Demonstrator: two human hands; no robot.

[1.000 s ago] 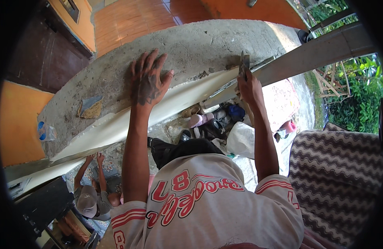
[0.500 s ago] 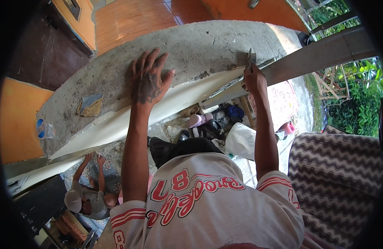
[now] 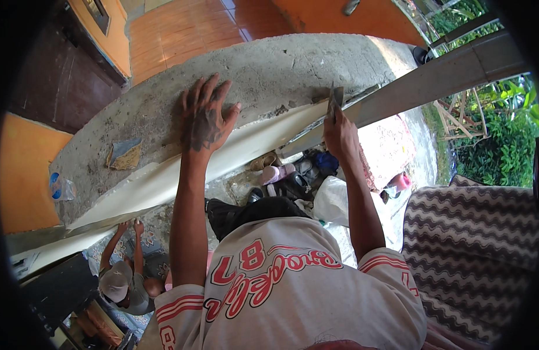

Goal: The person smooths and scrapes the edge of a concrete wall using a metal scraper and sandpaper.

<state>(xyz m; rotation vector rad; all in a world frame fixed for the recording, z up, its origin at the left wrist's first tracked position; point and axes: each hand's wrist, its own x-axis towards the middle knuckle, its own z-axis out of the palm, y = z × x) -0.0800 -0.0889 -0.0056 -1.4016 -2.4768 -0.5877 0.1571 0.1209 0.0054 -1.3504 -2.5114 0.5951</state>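
Observation:
My left hand [image 3: 206, 119], dark smudges on its back, lies with fingers spread on the rough grey concrete ledge [image 3: 263, 70]. In my right hand [image 3: 341, 137] a putty knife [image 3: 335, 102] is gripped, its flat blade pointing up and away from me. The blade is at the near edge of the ledge, where the cream-white wall face [image 3: 164, 182] begins; whether it touches the concrete I cannot tell. To the left of my left hand, a folded piece of sandpaper [image 3: 124, 154], tan and grey-blue, rests on the ledge.
A clear plastic container with blue parts [image 3: 58, 186] stands at the ledge's left end. A grey post [image 3: 444, 76] crosses on the right. Below are several shoes [image 3: 278, 173] and a white sack [image 3: 332, 199]. Another person [image 3: 126, 283] works at lower left. A striped cloth [image 3: 468, 256] hangs at right.
My right hand has moved left along the ledge's edge with the putty knife, away from the post. My left hand stays flat on the concrete; the whole view has shifted slightly.

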